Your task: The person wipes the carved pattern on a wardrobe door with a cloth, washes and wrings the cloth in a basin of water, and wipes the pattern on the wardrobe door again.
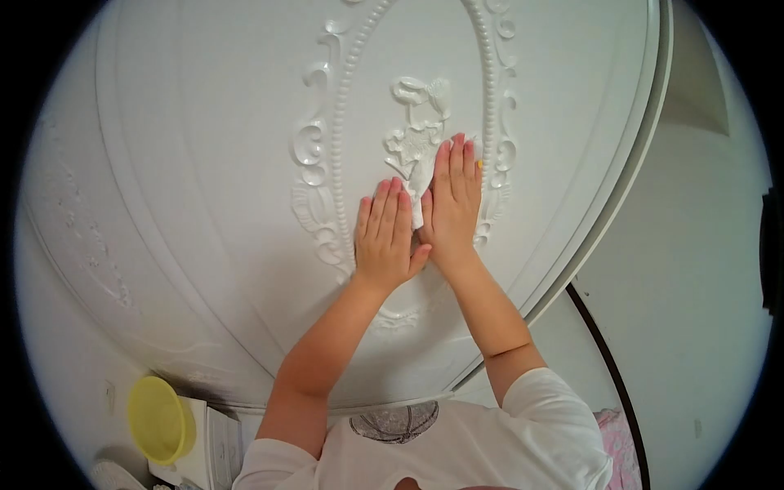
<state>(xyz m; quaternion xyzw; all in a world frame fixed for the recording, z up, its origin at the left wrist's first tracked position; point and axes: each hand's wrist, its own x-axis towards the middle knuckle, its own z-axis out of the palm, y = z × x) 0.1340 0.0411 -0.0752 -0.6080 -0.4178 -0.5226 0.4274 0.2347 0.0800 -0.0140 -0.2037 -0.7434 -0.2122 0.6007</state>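
My left hand [383, 237] lies flat against a white panel [229, 163] with raised carving, fingers stretched upward and thumb out to the side. Beside it, slightly higher, my right hand [453, 200] is also spread flat on the panel, within the oval beaded border [336, 139]. A white flower relief [416, 143] rises above and between the hands. Between them runs a white, crumpled-looking strip [419, 204]; whether it is tissue or part of the carving I cannot tell. A tiny yellow spot [479, 164] shows by my right little finger. What lies under the palms is hidden.
A yellow basin [161, 419] rests at the lower left on a small white cabinet [214, 445]. The panel's curved edge [625, 192] runs down the right side, next to a pale wall [694, 286]. Pink fabric [616, 445] shows at the lower right behind a dark curved strip [608, 367].
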